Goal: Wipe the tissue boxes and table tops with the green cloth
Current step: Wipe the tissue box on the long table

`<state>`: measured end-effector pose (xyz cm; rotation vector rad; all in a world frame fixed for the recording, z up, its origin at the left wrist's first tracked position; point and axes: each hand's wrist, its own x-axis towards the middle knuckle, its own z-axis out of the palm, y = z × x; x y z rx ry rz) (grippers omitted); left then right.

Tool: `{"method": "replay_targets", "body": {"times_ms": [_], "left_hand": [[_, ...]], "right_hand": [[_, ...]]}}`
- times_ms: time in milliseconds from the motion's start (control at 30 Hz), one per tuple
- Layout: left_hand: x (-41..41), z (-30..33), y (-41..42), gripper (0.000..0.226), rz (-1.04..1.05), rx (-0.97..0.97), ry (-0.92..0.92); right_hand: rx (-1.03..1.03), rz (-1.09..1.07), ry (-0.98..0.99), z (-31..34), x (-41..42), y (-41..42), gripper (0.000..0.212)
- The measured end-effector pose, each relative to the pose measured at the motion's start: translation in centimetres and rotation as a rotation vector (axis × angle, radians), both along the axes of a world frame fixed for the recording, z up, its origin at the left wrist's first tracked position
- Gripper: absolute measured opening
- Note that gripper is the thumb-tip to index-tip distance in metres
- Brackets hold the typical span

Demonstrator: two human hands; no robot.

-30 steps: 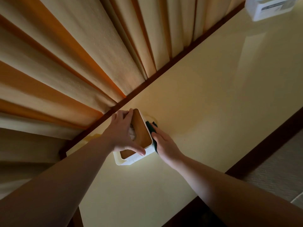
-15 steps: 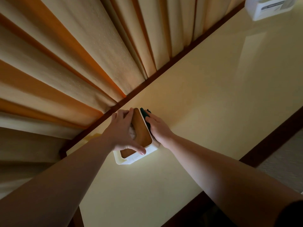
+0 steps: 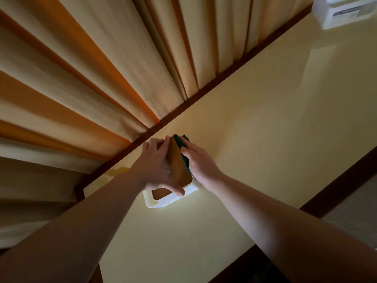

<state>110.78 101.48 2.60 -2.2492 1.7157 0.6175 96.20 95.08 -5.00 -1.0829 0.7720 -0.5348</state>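
A white tissue box (image 3: pixel 163 201) with a brown wooden lid stands near the back left edge of the cream table top (image 3: pixel 265 129). My left hand (image 3: pixel 157 168) grips the box from above, thumb on its near rim and fingers over its far end. My right hand (image 3: pixel 199 161) presses the dark green cloth (image 3: pixel 181 141) flat against the box's right side, near its far corner. Most of the cloth is hidden under that hand.
Pleated orange and beige curtains (image 3: pixel 102 68) hang right behind the table's dark wooden back edge (image 3: pixel 214 82). A second white box (image 3: pixel 344 11) sits at the far right corner. The table's near edge has a dark trim (image 3: pixel 336 184), with carpet beyond.
My right hand has slid the green cloth along the box's right side, from the near end toward the far corner. The left hand has kept its grip on the box.
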Motion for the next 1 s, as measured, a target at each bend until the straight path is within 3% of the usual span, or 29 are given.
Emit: {"method": "replay_targets", "body": {"times_ms": [67, 267, 467, 667, 800, 900, 1000], "left_hand": [[0.0, 0.0, -0.1, 0.175, 0.003, 0.000, 0.001], [-0.1, 0.0, -0.1, 0.174, 0.009, 0.008, -0.007], [-0.1, 0.0, -0.1, 0.175, 0.009, 0.011, -0.013], [0.1, -0.1, 0.0, 0.179, -0.007, -0.008, 0.007], [0.2, -0.1, 0.0, 0.176, 0.004, 0.002, 0.011], [0.0, -0.1, -0.2, 0.175, -0.003, 0.012, -0.011], [0.1, -0.3, -0.2, 0.175, 0.008, 0.019, -0.007]], "right_hand": [[0.024, 0.002, 0.020, -0.4, 1.0, -1.1, 0.033], [0.034, 0.011, 0.092, -2.4, -0.6, 0.9, 0.045], [0.081, -0.014, 0.017, -1.4, -4.0, 4.5, 0.044], [-0.046, 0.028, 0.019, 1.3, -0.7, 0.9, 0.041], [0.006, 0.030, 0.055, 0.3, 1.3, -1.4, 0.034], [0.021, 0.032, 0.108, -1.1, 0.7, -0.8, 0.046], [0.024, 0.034, 0.112, -2.3, -1.0, 1.2, 0.044]]}}
